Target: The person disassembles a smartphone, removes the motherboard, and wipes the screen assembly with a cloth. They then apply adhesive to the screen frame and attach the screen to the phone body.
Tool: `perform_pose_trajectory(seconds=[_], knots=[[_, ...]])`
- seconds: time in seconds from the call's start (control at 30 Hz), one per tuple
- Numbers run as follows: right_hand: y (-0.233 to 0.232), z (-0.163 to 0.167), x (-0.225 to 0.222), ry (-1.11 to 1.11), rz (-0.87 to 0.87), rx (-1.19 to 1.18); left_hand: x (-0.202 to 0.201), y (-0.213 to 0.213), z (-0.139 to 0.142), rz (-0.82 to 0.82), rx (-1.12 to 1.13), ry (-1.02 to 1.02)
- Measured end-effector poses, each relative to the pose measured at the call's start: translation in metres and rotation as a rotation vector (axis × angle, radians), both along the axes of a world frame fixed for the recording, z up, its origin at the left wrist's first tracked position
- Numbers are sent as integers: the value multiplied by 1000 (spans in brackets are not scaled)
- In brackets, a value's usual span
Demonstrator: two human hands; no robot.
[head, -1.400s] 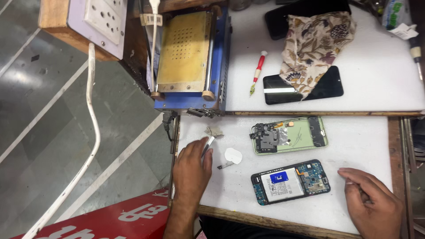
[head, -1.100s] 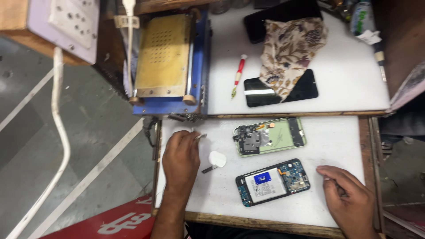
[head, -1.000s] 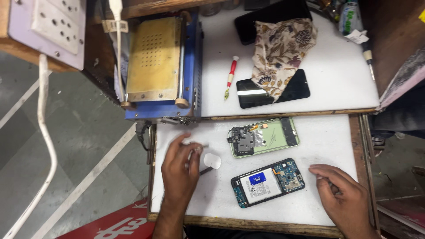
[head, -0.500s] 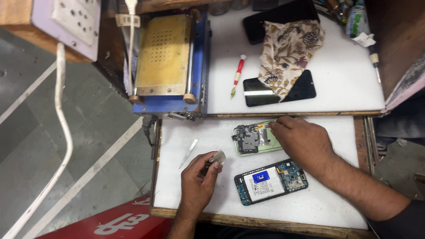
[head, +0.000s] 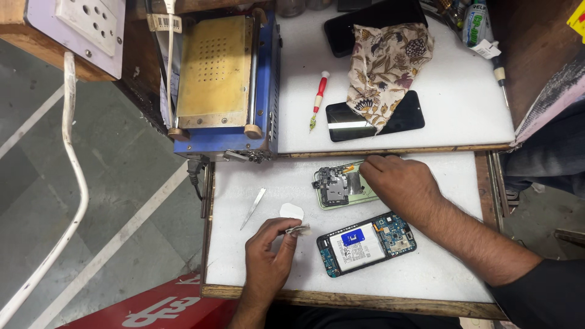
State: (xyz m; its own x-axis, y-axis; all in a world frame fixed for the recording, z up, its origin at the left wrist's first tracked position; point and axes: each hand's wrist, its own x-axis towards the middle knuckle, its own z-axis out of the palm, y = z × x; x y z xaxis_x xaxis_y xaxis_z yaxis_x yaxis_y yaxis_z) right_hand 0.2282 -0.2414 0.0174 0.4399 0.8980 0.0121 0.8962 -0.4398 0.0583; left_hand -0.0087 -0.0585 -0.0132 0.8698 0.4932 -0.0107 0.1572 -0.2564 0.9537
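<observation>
1. a small grey metal part (head: 298, 230) is pinched between the thumb and fingers of the left hand (head: 271, 256), which is curled closed around it low on the white surface (head: 426, 274).
2. just above that part a small white rounded piece (head: 291, 211) is seen lying flat, and further left a slim pair of metal tweezers (head: 252, 208) lies slantwise, apart from the hand.
3. the right hand (head: 399, 183) is laid over the right end of a green phone back frame (head: 335, 186), with the fingers bent down onto its upper edge; whether anything is gripped beneath them cannot be told.
4. the frame's dark camera section is left uncovered at its left end.
5. an opened phone (head: 365, 244) with a blue circuit board and a white battery label is placed just below the right forearm, near the left hand but not touched by it.
6. on the upper surface a red-handled screwdriver (head: 318, 100) is found beside a black phone (head: 375, 122), which is partly covered by a flowered cloth (head: 387, 67).
7. a blue machine with a brass-coloured perforated plate (head: 216, 73) is set at the upper left, next to a white socket board (head: 76, 27) with a white cable.
</observation>
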Motion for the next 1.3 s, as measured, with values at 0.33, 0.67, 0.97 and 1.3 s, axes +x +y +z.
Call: perform_pose_trajectory(seconds=[0.33,0.67,0.97,1.3], knots=[[4,8,5,27,33,-50,3,-12,3,4,21,-42],[-16,7,6,983,-432,328,9,-19,2,-18,-6,-58],[-60,-62,-69,2239,-330,1097,32,-47,44,-84,142,-222],[-58,-74,-81,1826,-694,1121,56,-79,55,-82,469,-404]])
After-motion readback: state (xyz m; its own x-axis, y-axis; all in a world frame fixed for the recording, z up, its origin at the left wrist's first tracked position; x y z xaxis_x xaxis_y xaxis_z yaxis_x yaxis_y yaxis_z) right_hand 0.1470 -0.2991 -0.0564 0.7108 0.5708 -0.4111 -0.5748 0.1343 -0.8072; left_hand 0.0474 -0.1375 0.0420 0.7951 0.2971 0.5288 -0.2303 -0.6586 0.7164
